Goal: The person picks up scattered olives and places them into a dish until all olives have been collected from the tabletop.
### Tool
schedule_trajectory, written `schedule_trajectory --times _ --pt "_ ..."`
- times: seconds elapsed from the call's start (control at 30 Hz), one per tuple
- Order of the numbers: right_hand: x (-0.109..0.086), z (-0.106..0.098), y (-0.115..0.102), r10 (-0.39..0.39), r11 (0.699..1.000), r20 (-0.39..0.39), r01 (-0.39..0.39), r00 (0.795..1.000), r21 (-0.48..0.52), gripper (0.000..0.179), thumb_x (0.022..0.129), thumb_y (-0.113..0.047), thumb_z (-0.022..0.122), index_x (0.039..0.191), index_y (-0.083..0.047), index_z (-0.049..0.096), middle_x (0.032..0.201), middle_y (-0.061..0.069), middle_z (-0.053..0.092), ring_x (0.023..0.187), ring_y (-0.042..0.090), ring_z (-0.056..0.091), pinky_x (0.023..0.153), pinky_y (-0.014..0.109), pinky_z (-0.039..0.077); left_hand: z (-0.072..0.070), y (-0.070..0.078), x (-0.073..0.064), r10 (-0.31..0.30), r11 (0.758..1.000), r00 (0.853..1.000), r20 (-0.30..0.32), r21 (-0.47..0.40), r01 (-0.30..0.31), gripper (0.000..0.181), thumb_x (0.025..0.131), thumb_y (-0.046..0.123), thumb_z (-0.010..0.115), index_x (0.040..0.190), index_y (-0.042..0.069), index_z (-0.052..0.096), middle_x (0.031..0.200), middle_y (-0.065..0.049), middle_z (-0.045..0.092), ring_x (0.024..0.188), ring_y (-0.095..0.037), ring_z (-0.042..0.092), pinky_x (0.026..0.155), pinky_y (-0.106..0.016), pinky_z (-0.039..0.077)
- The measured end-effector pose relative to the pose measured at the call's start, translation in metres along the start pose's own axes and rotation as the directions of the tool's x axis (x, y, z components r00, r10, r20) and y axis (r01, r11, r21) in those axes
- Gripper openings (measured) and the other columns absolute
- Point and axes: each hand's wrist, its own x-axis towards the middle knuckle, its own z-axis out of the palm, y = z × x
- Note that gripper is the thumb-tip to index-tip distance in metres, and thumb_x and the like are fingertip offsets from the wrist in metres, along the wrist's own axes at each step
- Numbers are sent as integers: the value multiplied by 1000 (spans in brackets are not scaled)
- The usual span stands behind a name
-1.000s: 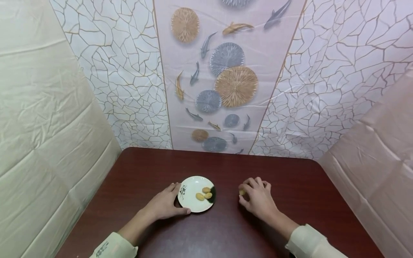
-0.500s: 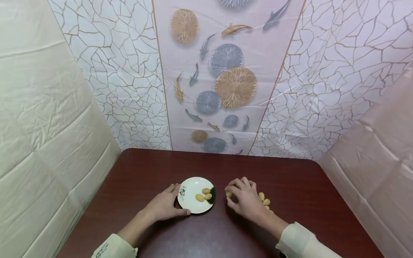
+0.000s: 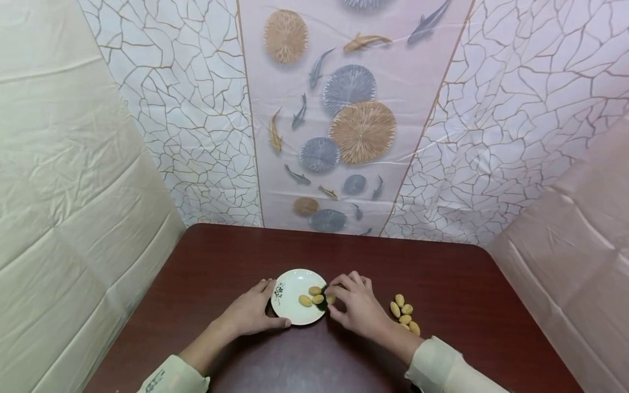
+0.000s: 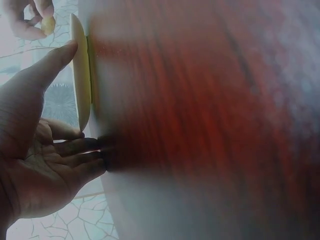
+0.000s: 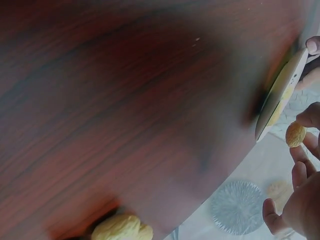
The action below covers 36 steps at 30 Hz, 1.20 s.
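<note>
A small white plate (image 3: 291,286) (image 4: 81,85) (image 5: 280,95) sits on the dark red table and carries three tan nuts (image 3: 311,295). My left hand (image 3: 251,311) (image 4: 45,150) rests against the plate's left rim with straight fingers. My right hand (image 3: 356,305) pinches one nut (image 3: 331,298) (image 5: 295,134) (image 4: 48,25) at the plate's right rim. A pile of several nuts (image 3: 404,315) (image 5: 121,229) lies on the table to the right of that hand.
The table (image 3: 442,284) stands in a corner of patterned cloth walls (image 3: 344,109), with plain cloth panels at the left (image 3: 64,180) and right (image 3: 580,218). Its far edge runs along the wall.
My right hand has carried a nut leftward from the pile to the plate's right rim, uncovering the pile. The left hand has stayed on the plate.
</note>
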Motion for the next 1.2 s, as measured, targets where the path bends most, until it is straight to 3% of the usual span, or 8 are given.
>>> schedule_trajectory --times 0.47,0.77,1.0,1.2 --pt "7 19 -17 0 1000 34 1 999 -19 21 89 -25 94 106 -22 81 113 -5 71 101 14 52 96 64 50 -1 1 -2 6 1000 1000 -13 -4 -6 121 83 66 88 167 -7 40 169 -34 45 156 -50 49 120 -64 50" --pt "9 29 -29 89 995 27 -88 996 -42 19 89 -27 93 102 -22 81 109 -4 72 100 17 54 97 66 50 0 0 -2 -6 1000 1000 -1 -1 6 123 83 69 88 167 -6 40 170 -34 44 156 -50 49 120 -64 51" --pt "12 32 -37 189 981 24 -187 982 -59 23 86 -31 96 99 -23 78 101 -5 72 96 18 54 96 63 48 1 0 -2 -5 1000 1000 -2 0 5 122 83 69 87 167 -6 40 170 -33 43 156 -50 49 119 -64 51" --pt "14 36 -40 231 969 17 -228 973 -91 34 82 -35 98 107 -21 79 101 -5 75 93 18 53 93 61 46 2 0 -2 6 1000 1000 -10 4 -6 121 84 67 88 167 -7 40 169 -34 44 154 -51 51 119 -64 51"
